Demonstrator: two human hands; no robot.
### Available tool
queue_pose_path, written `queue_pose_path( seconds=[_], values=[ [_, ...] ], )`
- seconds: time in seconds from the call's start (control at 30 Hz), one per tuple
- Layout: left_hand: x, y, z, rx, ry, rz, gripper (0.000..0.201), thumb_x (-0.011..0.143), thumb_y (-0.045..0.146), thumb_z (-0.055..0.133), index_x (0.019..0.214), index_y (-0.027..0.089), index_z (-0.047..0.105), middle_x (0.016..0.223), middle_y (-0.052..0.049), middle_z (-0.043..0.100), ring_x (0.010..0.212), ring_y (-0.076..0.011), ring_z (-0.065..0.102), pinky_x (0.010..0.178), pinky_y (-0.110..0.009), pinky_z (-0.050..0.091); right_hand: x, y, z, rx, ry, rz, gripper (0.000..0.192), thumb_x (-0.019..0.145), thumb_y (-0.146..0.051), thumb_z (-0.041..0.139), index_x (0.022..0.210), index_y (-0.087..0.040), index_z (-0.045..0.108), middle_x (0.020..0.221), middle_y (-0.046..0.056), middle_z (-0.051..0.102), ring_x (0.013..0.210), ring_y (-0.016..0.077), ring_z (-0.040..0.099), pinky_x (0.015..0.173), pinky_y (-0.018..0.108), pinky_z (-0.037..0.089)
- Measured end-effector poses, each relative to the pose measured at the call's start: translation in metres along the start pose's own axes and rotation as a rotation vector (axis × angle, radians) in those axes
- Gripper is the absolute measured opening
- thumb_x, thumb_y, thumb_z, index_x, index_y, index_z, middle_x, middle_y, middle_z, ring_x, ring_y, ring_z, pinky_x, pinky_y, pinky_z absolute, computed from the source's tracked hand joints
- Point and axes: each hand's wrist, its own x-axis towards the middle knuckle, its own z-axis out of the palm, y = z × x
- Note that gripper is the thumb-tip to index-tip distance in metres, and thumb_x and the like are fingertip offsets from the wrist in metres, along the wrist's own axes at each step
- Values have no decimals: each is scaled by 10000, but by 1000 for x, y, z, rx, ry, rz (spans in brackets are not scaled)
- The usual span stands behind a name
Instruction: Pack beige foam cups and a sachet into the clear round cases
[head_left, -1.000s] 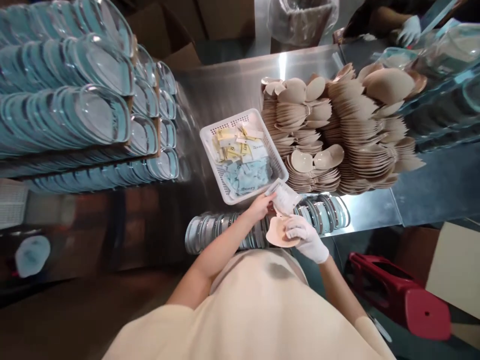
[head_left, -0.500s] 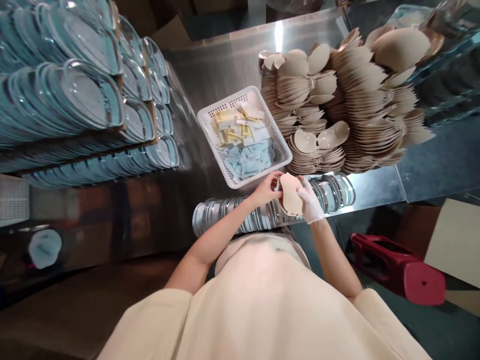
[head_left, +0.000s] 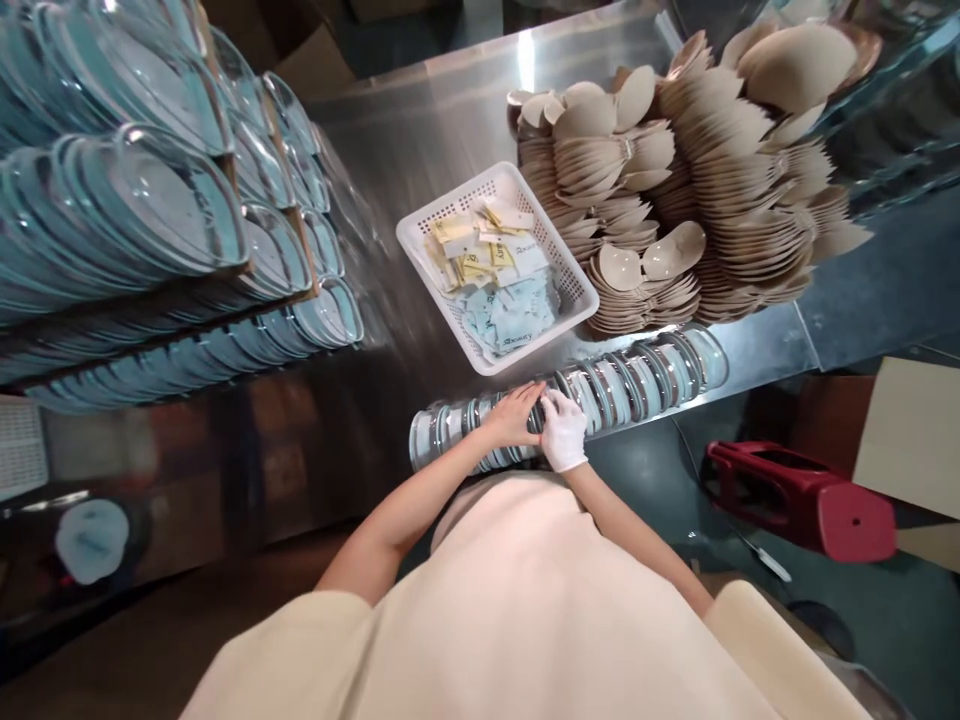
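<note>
My bare left hand [head_left: 516, 416] lies over a row of clear plastic cases [head_left: 637, 380], fingers stretched out across their tops. Against its fingertips is my right hand [head_left: 563, 430], in a white glove, its fingers curled down at the same spot in the row. What the gloved fingers grip, if anything, is hidden between the two hands. The cases stand on edge, side by side, along the front of the metal table. Just behind the hands sits a white basket [head_left: 409, 232] of yellow-and-white packets [head_left: 480, 255] and pale blue packets [head_left: 514, 315].
Stacks of beige bra cups [head_left: 739, 200] stand at the back right of the metal table [head_left: 375, 140]. Many more clear cases [head_left: 169, 200] are stacked on the left, with brown cardboard between layers. A red plastic stool [head_left: 810, 500] is on the floor at right.
Both hands have moved down and left onto the row of cases. The beige bra cups they held are out of sight. The view has shifted slightly.
</note>
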Motion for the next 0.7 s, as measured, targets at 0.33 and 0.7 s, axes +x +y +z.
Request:
queue_pose_path(
  seconds=[0.33,0.7],
  values=[
    [-2,-5,-5,-64,-5,-13,1174,747,519,865,1687,222,228,1712,-153,331,1599,-340,281,1291,-466,280,-13,29,-5,10,10,37,282,968,-242,571,1205,-163,701,1038,143,740,914,239,647,873,359,476],
    [33,24,-45,-1,57,-95,536,906,513,750,1397,314,674,1435,-73,675,1367,-303,577,1150,-398,462,192,144,-108,281,259,127,379,939,-276,513,1230,-96,677,1377,185,646,1369,268,516,1213,473,325]
  ],
)
